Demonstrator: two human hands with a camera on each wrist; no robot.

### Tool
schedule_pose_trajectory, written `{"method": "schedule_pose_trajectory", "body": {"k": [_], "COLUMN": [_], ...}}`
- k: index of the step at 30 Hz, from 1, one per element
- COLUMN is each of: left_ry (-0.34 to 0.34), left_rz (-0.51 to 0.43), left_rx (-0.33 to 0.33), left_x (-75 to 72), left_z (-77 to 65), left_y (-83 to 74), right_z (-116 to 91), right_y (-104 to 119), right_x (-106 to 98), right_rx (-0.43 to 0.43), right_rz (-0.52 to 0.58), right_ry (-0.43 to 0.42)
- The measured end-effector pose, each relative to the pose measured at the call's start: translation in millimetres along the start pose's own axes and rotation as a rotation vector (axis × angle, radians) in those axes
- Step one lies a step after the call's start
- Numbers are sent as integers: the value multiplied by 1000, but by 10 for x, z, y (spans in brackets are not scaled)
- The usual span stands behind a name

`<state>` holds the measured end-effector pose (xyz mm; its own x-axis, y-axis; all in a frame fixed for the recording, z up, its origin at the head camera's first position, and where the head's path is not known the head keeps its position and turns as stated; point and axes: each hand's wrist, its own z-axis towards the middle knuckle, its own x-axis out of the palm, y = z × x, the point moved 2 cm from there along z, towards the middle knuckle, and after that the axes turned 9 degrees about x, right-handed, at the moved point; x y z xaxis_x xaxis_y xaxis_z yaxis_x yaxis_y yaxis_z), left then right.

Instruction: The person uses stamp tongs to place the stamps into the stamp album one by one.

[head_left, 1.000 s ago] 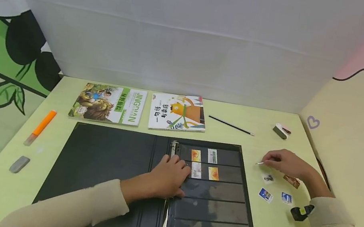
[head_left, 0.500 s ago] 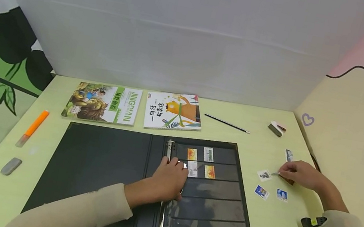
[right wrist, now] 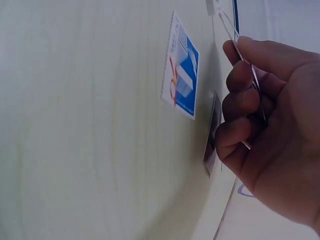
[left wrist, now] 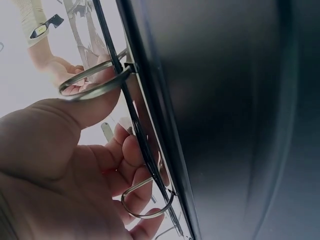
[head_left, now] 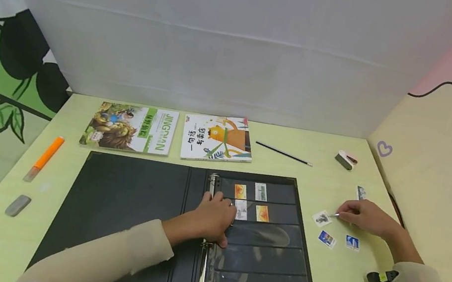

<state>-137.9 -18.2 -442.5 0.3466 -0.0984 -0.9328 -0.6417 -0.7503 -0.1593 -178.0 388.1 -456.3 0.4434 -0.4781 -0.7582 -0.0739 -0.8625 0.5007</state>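
My right hand (head_left: pixel 368 218) pinches a pair of metal tweezers (right wrist: pixel 245 57) between thumb and fingers. At the tweezers' tips is a small white stamp with a dark picture (head_left: pixel 322 219), right of the open black stamp album (head_left: pixel 128 204). Two blue stamps (head_left: pixel 327 239) lie just nearer, and one of these, a blue-and-white stamp (right wrist: pixel 182 67), also shows in the right wrist view. My left hand (head_left: pixel 212 219) rests on the album's inner page edge by the metal rings (left wrist: pixel 95 90), fingers loosely bent. Several stamps (head_left: pixel 262 213) sit in the page's upper two rows.
Two booklets (head_left: pixel 130 127) lie behind the album, with a black pencil (head_left: pixel 284 153) right of them. A stapler (head_left: pixel 346 160) stands at the back right, and another stamp (head_left: pixel 361 193) lies behind my right hand. On the left are an orange pen (head_left: pixel 46 155) and a grey eraser (head_left: pixel 18 205).
My right hand came toward the loose stamps with the tweezers, and their tips reached the dark-pictured stamp. That stamp has shifted left toward the album. My left hand stays on the page edge.
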Motion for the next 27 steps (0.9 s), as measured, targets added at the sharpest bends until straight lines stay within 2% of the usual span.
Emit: {"method": "schedule_pose_trajectory", "body": {"k": [5,10,15,21,24,27], "left_ry": [17,26,-45,-90,-78,-36], "left_rz": [16,24,22,95,64,1], "left_rx": [2,24,30,30,32,29], "left_x": [-23,-22,9,13,26,22], "left_z": [22,14,-78,-108,-71,-30], "left_y": [-21,-30,-57,-105,-88,-45], "right_z": [-66,-95,-46,27,64,125], "right_y": [46,89,199,333,450,584], "right_x": [-37,-131,-214,-219,-187,-140], "right_rx": [-43,-71,-91,-114,-145,-169], "right_rz": [17,90,59,39,42,56], "right_ry": [-37,-47,-93,-96,-87,-73]}}
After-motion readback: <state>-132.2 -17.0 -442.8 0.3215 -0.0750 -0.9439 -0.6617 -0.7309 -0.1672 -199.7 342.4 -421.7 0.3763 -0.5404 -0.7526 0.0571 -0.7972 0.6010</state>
